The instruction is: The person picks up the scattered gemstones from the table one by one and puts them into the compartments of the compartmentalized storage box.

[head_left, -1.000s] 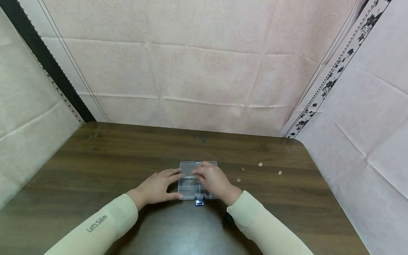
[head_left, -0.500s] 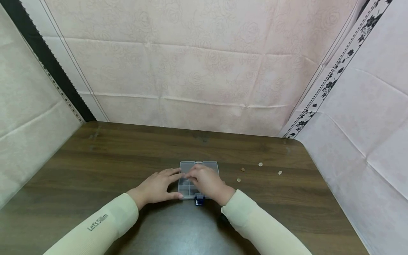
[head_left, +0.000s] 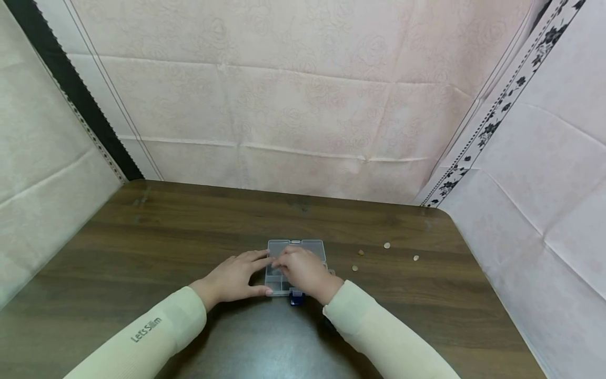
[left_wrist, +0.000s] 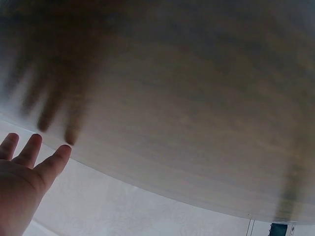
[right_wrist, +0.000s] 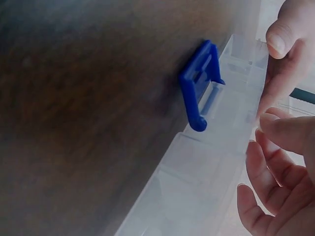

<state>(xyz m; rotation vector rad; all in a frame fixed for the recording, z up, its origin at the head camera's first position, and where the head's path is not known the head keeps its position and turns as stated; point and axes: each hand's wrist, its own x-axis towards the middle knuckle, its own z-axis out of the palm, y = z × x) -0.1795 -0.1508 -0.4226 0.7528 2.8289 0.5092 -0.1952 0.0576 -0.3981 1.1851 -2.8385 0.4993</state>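
Pale left sleeve (head_left: 150,341): dark lettering (head_left: 145,330) running lengthwise, reads "Let's S…m", letters between S and m in second word too smudged to tell

Brown wood-grain table (head_left: 165,237) stretched wide, far corners rounded, soft glare (head_left: 270,358) shining low on near part. Straight ahead, back wall (head_left: 293,105) rose in pale pink covering, faint roses all over, fold creases running right across! Over left, whitish wall (head_left: 42,142), black jagged-edged band (head_left: 80,100) slanting down tableward. Over right, creased white wall (head_left: 544,173), black floral border (head_left: 490,126) diving toward far corner.
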